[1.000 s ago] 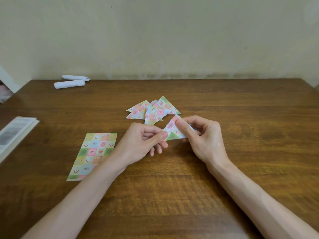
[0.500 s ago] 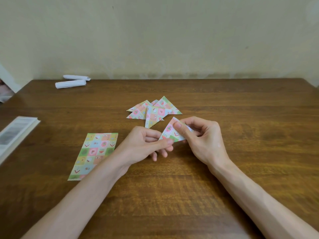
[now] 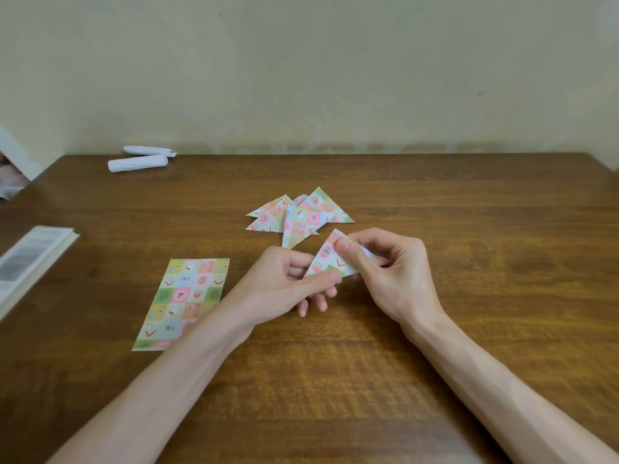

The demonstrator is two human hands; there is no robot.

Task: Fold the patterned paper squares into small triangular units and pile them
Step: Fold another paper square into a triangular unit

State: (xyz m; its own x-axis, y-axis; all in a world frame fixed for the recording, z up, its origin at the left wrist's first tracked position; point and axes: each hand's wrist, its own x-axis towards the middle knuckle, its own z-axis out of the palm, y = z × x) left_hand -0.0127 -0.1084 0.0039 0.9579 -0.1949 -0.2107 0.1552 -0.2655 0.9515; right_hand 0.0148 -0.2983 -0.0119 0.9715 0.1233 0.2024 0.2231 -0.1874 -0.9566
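Observation:
A small folded patterned triangle point(image 3: 326, 259) is held just above the wooden table point(image 3: 502, 229) at its centre. My left hand point(image 3: 284, 286) pinches its lower left edge between thumb and fingers. My right hand point(image 3: 388, 272) pinches its right side, thumb lying across the front. Behind them lies a loose pile of several folded patterned triangles point(image 3: 301, 217). A flat unfolded patterned paper point(image 3: 184, 301) lies to the left of my left hand.
Two rolled white papers point(image 3: 140, 160) lie at the table's far left, near the wall. A book or booklet point(image 3: 30, 259) juts over the left edge.
The held triangle has tilted and slid slightly down between my fingers. My left thumb has moved along its lower edge; my right thumb has shifted lower on its face.

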